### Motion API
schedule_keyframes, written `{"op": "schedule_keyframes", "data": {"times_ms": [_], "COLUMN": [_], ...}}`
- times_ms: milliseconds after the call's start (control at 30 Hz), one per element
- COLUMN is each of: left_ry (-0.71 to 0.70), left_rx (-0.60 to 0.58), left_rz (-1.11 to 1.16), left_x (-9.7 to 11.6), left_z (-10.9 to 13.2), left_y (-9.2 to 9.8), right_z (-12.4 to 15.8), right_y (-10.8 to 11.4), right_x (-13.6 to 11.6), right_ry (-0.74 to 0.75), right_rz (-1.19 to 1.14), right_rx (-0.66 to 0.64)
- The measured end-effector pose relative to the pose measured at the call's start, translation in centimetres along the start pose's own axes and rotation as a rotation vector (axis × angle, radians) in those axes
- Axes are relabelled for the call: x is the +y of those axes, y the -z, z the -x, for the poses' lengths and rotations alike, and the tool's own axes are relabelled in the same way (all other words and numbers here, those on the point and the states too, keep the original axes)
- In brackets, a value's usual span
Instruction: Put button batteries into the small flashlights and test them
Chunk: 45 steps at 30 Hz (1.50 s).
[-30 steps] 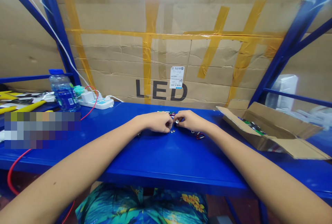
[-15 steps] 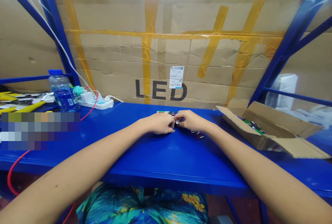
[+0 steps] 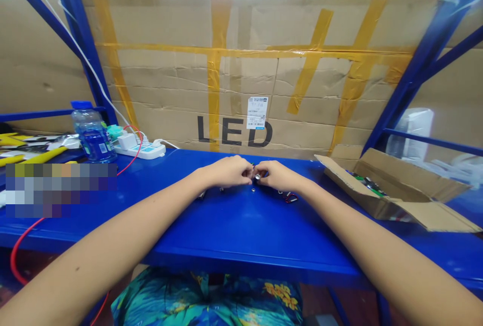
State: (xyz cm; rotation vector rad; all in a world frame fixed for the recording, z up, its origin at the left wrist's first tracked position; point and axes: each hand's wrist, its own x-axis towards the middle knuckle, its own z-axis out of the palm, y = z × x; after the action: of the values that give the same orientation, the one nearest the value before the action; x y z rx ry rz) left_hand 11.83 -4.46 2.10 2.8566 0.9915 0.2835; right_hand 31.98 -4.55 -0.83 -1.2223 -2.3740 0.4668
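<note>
My right hand (image 3: 278,175) is closed on a small round silvery-white piece (image 3: 257,177), whose pale end faces me. Close beside it, my left hand (image 3: 233,171) has its fingers pinched together by some dark thin strands, perhaps wires; what it grips is too small to make out. Just below the fingertips a tiny ring-like part (image 3: 253,190) lies on the blue table (image 3: 241,235). Right of that is another small ring (image 3: 279,192), next to a bit of red and black wire (image 3: 291,197). Partly hidden by my left forearm are small pieces (image 3: 203,194).
An open cardboard box (image 3: 377,208) with green circuit boards stands at the right. At the left are a blue-capped bottle (image 3: 94,137), a white power strip (image 3: 145,150) and a red cable (image 3: 17,250). A large cardboard sheet (image 3: 169,89) rises behind the table.
My left hand has lifted off the table spot near the ring and shifted slightly left and up, uncovering the ring and small pieces by its wrist. My right hand stays nearly still.
</note>
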Motion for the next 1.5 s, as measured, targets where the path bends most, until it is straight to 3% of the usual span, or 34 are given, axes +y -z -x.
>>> {"op": "schedule_keyframes", "data": {"times_ms": [100,167,300,467,800,933,1133,1333,1500], "left_ry": [-0.078,-0.156,-0.260,-0.290,-0.266,-0.238,-0.164,-0.200,-0.231], "left_rx": [0.222,0.275,0.285,0.272,0.301,0.294,0.289,0.083,0.009], "left_rz": [-0.051,-0.035,0.013,0.004,-0.257,-0.352,-0.206,-0.120,-0.074], "left_x": [-0.4,-0.6,-1.0,-1.2,-1.0,-1.1,-0.4,0.2,-0.1], "left_z": [-0.4,-0.7,-1.0,-0.9,-0.5,-0.5,-0.1,0.2,-0.1], "left_y": [-0.3,-0.7,-1.5,-1.5,-1.2,-1.1,-0.3,-0.9,-2.1], "right_z": [0.0,-0.1,-0.2,-0.3,-0.4,-0.3,-0.2,-0.4,-0.6], "right_y": [0.0,-0.1,-0.2,-0.3,-0.2,-0.1,0.0,-0.2,-0.3], "right_x": [0.0,-0.1,0.0,0.5,0.4,0.1,0.1,0.7,0.9], "right_ry": [-0.040,-0.051,-0.037,-0.024,-0.126,-0.205,-0.195,-0.129,-0.119], "right_rz": [-0.086,-0.135,-0.195,-0.273,-0.378,-0.476,-0.486,-0.451,-0.415], "right_rx": [-0.009,-0.020,-0.042,-0.048,-0.049,-0.023,-0.028,-0.033,-0.045]}}
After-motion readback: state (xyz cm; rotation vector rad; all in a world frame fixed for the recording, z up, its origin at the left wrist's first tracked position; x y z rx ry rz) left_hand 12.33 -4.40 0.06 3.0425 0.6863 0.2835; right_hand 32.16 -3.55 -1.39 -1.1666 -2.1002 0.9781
